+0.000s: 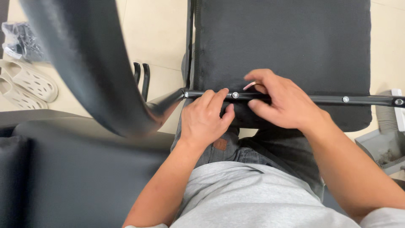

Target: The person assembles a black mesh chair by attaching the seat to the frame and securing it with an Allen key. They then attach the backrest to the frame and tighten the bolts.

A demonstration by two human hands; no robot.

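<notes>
A black metal bar (363, 100) runs across the view in front of a dark fabric seat panel (291, 42); it carries silver screw heads. My left hand (205, 120) grips the bar near its left end, fingers curled over it beside a screw (235, 95). My right hand (280, 102) is closed around the bar just to the right and pinches a small thin metal piece (249, 85) between finger and thumb. A curved black armrest (97, 71) joins the bar's left end. My lap, in jeans and a grey shirt, lies below.
A black padded cushion (76, 177) fills the lower left. Pale perforated slippers (25, 84) and a dark plastic bag (19, 40) lie on the tiled floor at the left. A grey ribbed object (386, 126) stands at the right edge.
</notes>
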